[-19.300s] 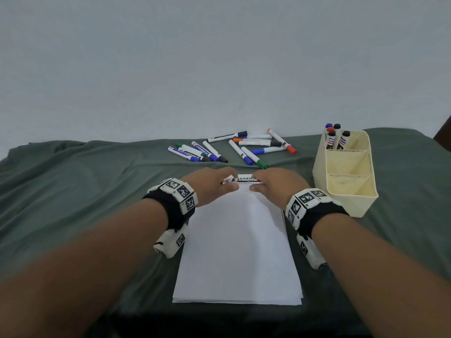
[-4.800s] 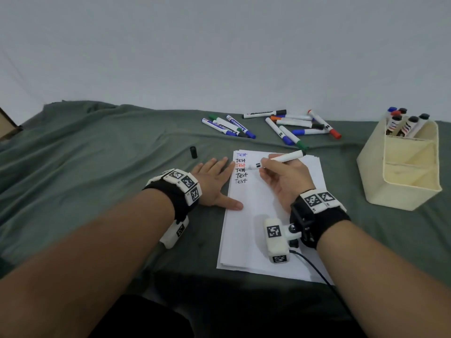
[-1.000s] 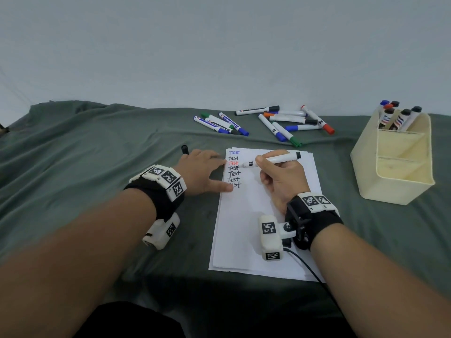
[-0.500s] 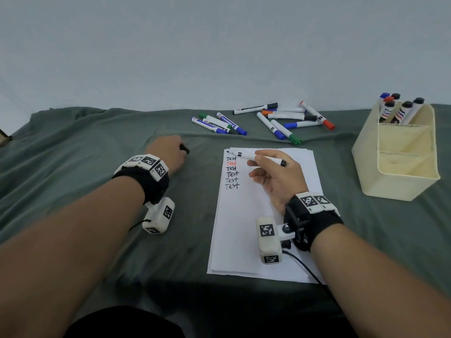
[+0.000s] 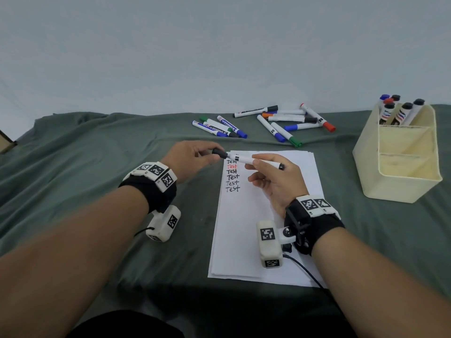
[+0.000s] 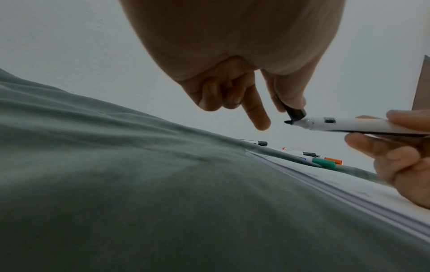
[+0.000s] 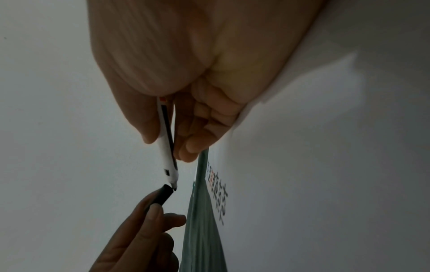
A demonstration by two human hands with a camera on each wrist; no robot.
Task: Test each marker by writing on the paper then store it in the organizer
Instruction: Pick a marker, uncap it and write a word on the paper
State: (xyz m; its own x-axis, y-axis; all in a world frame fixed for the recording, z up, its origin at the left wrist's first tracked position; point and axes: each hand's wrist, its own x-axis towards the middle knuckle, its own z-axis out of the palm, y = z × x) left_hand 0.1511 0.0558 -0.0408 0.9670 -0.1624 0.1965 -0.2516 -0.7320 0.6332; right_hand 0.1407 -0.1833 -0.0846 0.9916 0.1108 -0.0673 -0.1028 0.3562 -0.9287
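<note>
Marker cap [image 5: 219, 153], black, is pinched in the left hand [image 5: 192, 157] between thumb and forefinger, its open mouth just meeting the bare tip of the marker [image 5: 253, 161], above the top-left corner of the paper [image 5: 256, 240]. To the right, the right hand [image 5: 275, 181] grips the white barrel in its fingertips, held nearly level. To cap it well, I would line the cap's axis up with the barrel first, since in the left wrist view it meets the tip at an angle, then push straight until it seats, keeping the wet tip off the fingers. Farther right, the cream organizer [image 5: 400, 191] stands on the green cloth [image 5: 97, 167], with markers already upright in its far compartment; the capped one likely goes there.
</note>
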